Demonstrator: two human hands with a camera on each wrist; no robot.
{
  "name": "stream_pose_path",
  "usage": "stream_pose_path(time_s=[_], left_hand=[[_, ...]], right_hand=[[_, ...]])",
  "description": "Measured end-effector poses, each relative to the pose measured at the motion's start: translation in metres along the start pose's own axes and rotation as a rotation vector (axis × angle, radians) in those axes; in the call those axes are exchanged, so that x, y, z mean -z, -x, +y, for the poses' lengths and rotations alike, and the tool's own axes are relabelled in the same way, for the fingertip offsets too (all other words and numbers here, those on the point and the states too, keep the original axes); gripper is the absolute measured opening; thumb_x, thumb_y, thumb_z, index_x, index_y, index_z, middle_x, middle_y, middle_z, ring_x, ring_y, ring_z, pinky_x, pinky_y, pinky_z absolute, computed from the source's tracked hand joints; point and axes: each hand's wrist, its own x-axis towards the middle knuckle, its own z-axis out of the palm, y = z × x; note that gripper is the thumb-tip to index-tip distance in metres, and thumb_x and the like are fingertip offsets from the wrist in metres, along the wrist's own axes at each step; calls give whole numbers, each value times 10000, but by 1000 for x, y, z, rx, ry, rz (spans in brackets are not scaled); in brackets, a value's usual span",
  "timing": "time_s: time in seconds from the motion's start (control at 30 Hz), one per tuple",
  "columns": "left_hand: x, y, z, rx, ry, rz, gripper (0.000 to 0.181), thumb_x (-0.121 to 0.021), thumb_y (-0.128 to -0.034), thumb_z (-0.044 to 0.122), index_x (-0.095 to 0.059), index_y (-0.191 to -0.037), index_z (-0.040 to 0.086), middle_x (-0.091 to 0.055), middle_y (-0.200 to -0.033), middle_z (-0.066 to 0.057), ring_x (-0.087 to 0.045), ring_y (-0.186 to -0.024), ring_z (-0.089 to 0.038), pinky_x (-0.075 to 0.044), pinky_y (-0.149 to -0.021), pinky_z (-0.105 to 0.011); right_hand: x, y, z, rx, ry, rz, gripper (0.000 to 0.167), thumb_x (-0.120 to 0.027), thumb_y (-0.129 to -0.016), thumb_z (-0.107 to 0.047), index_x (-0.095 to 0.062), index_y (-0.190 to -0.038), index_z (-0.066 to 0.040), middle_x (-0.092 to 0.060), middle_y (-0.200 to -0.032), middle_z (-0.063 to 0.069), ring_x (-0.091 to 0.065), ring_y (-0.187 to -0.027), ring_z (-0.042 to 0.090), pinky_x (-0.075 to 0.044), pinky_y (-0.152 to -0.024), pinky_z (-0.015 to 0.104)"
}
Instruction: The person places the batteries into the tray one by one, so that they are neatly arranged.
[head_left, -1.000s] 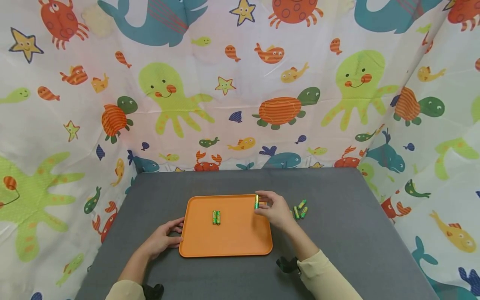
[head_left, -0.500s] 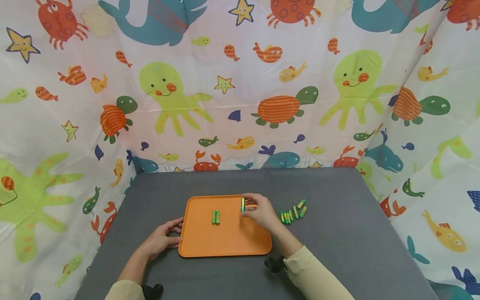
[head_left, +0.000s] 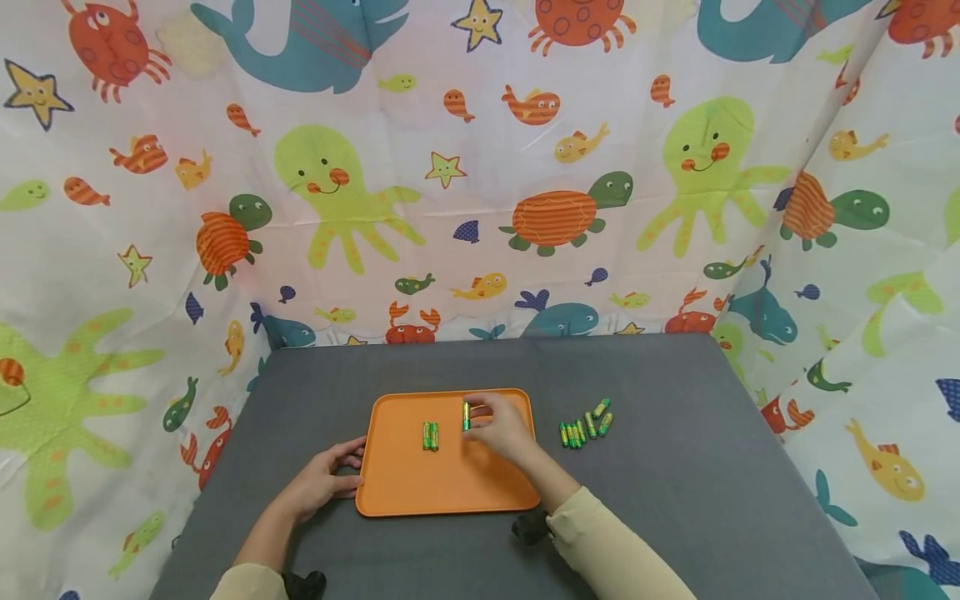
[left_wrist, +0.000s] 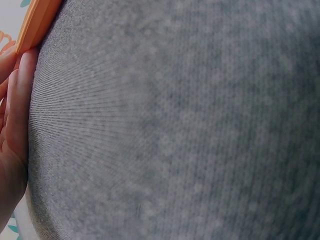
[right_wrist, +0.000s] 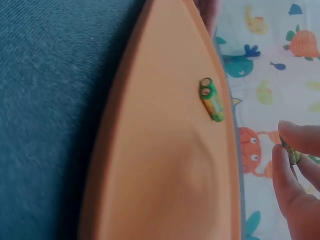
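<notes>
An orange tray (head_left: 420, 492) lies on the grey table. Near its middle, two green-and-yellow batteries (head_left: 431, 436) lie side by side, also seen in the right wrist view as a pair (right_wrist: 212, 102). My right hand (head_left: 501, 428) is over the tray and pinches another battery (head_left: 467, 417) upright between thumb and fingers, just right of the pair. In the right wrist view the fingers partly cover this battery (right_wrist: 293, 155). My left hand (head_left: 328, 479) rests on the table, its fingertips and thumb touching the tray's left edge; the left wrist view shows these fingers (left_wrist: 25, 85) extended.
Several more batteries (head_left: 580, 431) lie on the table to the right of the tray, some lined up and some askew. A cloth printed with sea animals (head_left: 450, 250) hangs behind and around the table (head_left: 660, 517).
My right hand has carried the battery leftward from the tray's right edge towards the pair. The batteries on the table came fully into view. My left hand has stayed at the tray's edge.
</notes>
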Motion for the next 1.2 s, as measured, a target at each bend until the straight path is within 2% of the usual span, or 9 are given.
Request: stream_pose_path(time_s=[0.23,0.47,0.8,1.2], left_hand=[[-1,-2,1,-1,-5,-6,790,-780,-871,97,-390,-1558,120,-461,-1367,-161,-535,-1135,-273,-610,-843,-399],[0,-2,4,-4,-5,-13,791,-785,-871,113,-393,-1558,125,-464,-1357,-162,-530,-1141,-278,-610,-839,-396],[3,0,6,-2,9,-25,788,-772,-890,132,-372,-1569,132,-465,-1366,-173,-526,-1169,-283,-607,-848,-394],[1,1,0,-19,-3,-16,777,-763,-896,120,-372,-1568,134,-469,-1357,-167,-522,-1168,-291,-608,-847,-387]], right_hand=[[-10,-3,8,9,75,-27,591,-818,-801,33,-619,-1353,-38,-624,-1295,125,-622,-1137,359,-597,-828,361],[-26,-13,17,-24,106,-35,597,-830,-781,43,-623,-1338,-14,-658,-1216,121,-650,-1076,295,-595,-823,352],[-47,-24,23,-40,248,-52,605,-852,-763,17,-650,-1328,-57,-680,-1123,43,-626,-980,162,-570,-779,296],[-56,-26,25,-14,339,-51,644,-840,-776,17,-620,-1375,-71,-658,-1180,35,-599,-995,138,-551,-801,276]])
